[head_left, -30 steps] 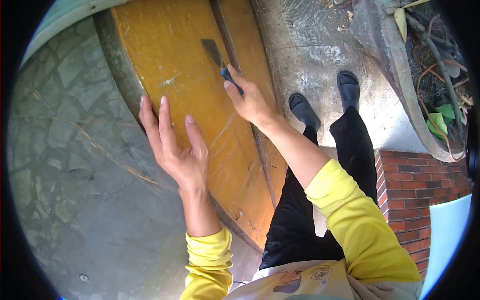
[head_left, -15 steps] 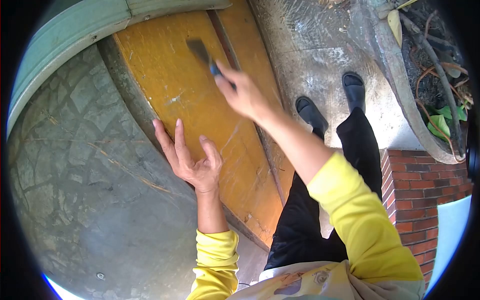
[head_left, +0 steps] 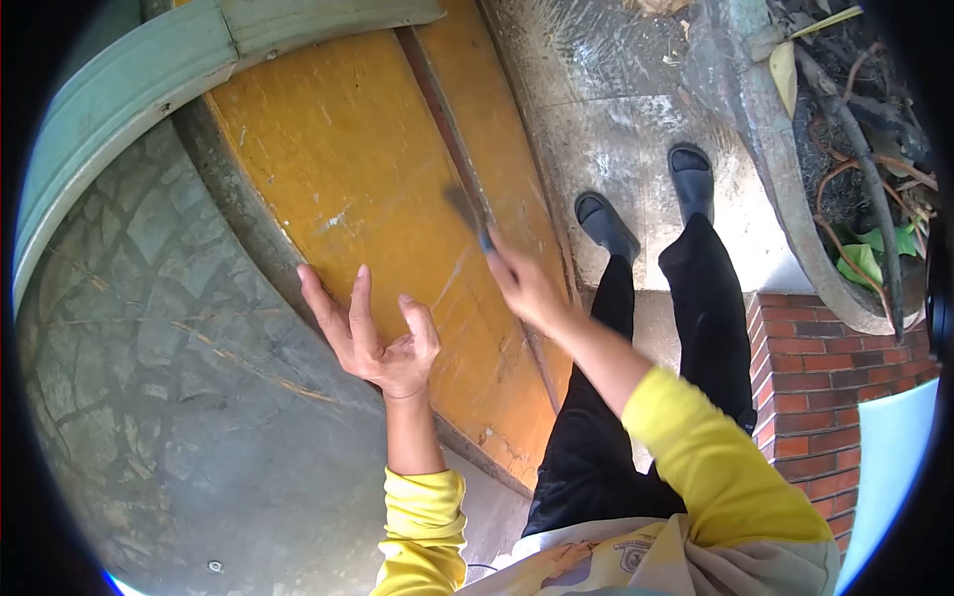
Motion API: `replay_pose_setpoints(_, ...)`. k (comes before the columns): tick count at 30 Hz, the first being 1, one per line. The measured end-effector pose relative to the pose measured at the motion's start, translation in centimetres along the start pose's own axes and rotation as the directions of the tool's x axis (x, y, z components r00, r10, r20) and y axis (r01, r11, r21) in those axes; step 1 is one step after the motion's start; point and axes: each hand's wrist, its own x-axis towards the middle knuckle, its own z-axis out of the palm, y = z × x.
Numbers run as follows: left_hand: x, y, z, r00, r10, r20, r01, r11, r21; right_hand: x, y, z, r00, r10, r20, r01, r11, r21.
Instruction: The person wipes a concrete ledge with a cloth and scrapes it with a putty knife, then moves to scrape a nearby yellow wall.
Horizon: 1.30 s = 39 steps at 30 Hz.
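Note:
My right hand [head_left: 525, 286] grips a scraper [head_left: 465, 207] with a dark flat blade and a blue part on its handle. Both hand and tool are blurred by motion, over the right part of a yellow-orange wooden panel [head_left: 348, 129], near the dark reddish groove that runs along it. Whether the blade touches the wood I cannot tell. My left hand [head_left: 383, 343] is at the panel's left edge, fingers apart and holding nothing. Pale scuffs and scratches mark the yellow surface.
A pale green curved frame [head_left: 149, 89] crosses the upper left. Grey stone-patterned surface [head_left: 179, 397] lies left of the panel. My feet in dark sandals [head_left: 606, 223] stand on concrete at right. Beyond are a brick wall [head_left: 810, 382] and a planter rim [head_left: 795, 199] with roots and leaves.
My right hand has moved down and to the right with the scraper, from the panel's upper middle towards the groove. My left hand has stayed nearly in place, fingers still spread.

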Motion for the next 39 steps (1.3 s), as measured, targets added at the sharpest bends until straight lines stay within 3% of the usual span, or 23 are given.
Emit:
replay_pose_setpoints(2,0.1,-0.1,0.0,1.000,0.012,0.003,-0.012,1.000,0.005,10.3,-2.2,0.1,1.000,-0.004,-0.011,0.004,1.000,0.023)
replay_pose_setpoints(3,0.0,-0.1,0.0,1.000,0.015,0.005,-0.015,1.000,0.005,14.8,-0.5,1.4,0.990,-0.120,-0.073,0.122,0.992,0.016)
replay_pose_setpoints(5,-0.1,-0.2,0.0,1.000,0.026,0.008,-0.026,0.999,0.020,16.9,1.1,2.1,0.979,-0.175,-0.102,0.177,0.984,0.013)
replay_pose_setpoints(6,0.0,-0.2,0.0,0.999,0.032,0.003,-0.032,0.999,0.024,16.2,1.0,1.6,0.991,-0.119,-0.066,0.121,0.992,0.021)
replay_pose_setpoints(9,0.1,-0.1,0.0,1.000,0.021,-0.003,-0.021,1.000,0.008,7.7,-1.3,-1.4,0.996,0.055,0.064,-0.054,0.998,-0.031)
replay_pose_setpoints(10,0.2,0.0,-0.1,1.000,0.020,0.000,-0.020,1.000,0.008,3.6,0.9,-0.9,0.994,-0.110,0.015,0.109,0.993,0.049)
replay_pose_setpoints(11,0.1,0.0,-0.1,1.000,0.019,0.004,-0.019,1.000,0.011,-0.6,-0.1,-3.0,0.960,0.163,0.227,-0.155,0.986,-0.052)
replay_pose_setpoints(12,0.1,-0.1,-0.2,1.000,0.018,0.013,-0.018,1.000,0.013,-5.1,1.6,-3.0,0.987,0.006,0.160,-0.001,0.999,-0.037)
replay_pose_setpoints(15,0.0,-0.1,-0.2,1.000,0.019,0.014,-0.019,1.000,0.019,-10.7,2.3,-3.7,0.990,0.005,0.138,0.009,0.995,-0.102)
replay_pose_setpoints(17,0.0,-0.2,-0.1,1.000,0.024,0.013,-0.025,1.000,0.015,-8.0,2.1,-2.8,0.995,-0.018,0.100,0.032,0.989,-0.143)
replay_pose_setpoints(19,-0.1,-0.3,-0.1,1.000,0.029,0.011,-0.030,0.999,0.022,1.2,0.4,-0.9,0.998,-0.046,0.038,0.045,0.999,0.014)
replay_pose_setpoints(23,-0.2,-0.3,0.1,1.000,0.028,0.005,-0.028,0.999,0.015,18.9,-2.6,1.7,0.977,-0.202,-0.074,0.200,0.979,-0.030)
replay_pose_setpoints(25,0.0,-0.3,0.2,1.000,0.028,-0.001,-0.028,1.000,0.006,20.8,-2.7,1.7,0.966,-0.244,-0.090,0.239,0.969,-0.061)
replay_pose_setpoints(27,-0.1,-0.1,0.0,1.000,0.015,0.004,-0.015,1.000,0.013,18.9,-2.5,0.8,0.973,-0.224,-0.048,0.223,0.974,-0.037)
replay_pose_setpoints(29,-0.1,-0.1,-0.1,1.000,0.021,0.014,-0.022,0.999,0.025,12.2,-2.6,-0.7,0.996,0.025,0.086,-0.027,0.999,0.031)
replay_pose_setpoints(30,0.0,-0.1,-0.1,0.999,0.026,0.020,-0.027,0.999,0.030,8.0,-3.6,-1.9,0.996,-0.038,0.075,0.043,0.997,-0.060)
replay_pose_setpoints(31,0.0,-0.1,-0.1,0.999,0.032,0.021,-0.032,0.999,0.032,3.0,-1.2,-1.4,0.995,-0.057,0.076,0.058,0.998,-0.014)
replay_pose_setpoints(32,0.0,-0.2,-0.1,0.999,0.037,0.022,-0.037,0.999,0.035,-1.7,-1.5,-2.6,0.972,0.124,0.202,-0.126,0.992,-0.002)
replay_pose_setpoints(33,0.0,-0.2,-0.1,0.999,0.039,0.025,-0.040,0.998,0.038,-5.7,-1.5,-3.5,0.979,0.040,0.200,-0.020,0.995,-0.100)
replay_pose_setpoints(34,0.1,-0.2,-0.1,0.999,0.041,0.025,-0.042,0.998,0.040,-9.5,-1.4,-4.3,0.954,0.128,0.272,-0.099,0.988,-0.117)
replay_pose_setpoints(35,0.1,-0.3,-0.1,0.999,0.042,0.025,-0.043,0.998,0.041,-12.5,-1.1,-4.1,0.974,0.070,0.217,-0.046,0.992,-0.114)
replay_pose_setpoints(37,0.0,-0.2,0.0,0.999,0.045,0.031,-0.047,0.998,0.038,-12.5,-1.9,-3.6,0.972,0.078,0.222,-0.062,0.995,-0.078)
replay_pose_setpoints(39,0.0,-0.4,0.0,0.998,0.053,0.025,-0.054,0.997,0.048,-6.3,-3.4,-2.6,0.972,0.076,0.224,-0.059,0.995,-0.080)
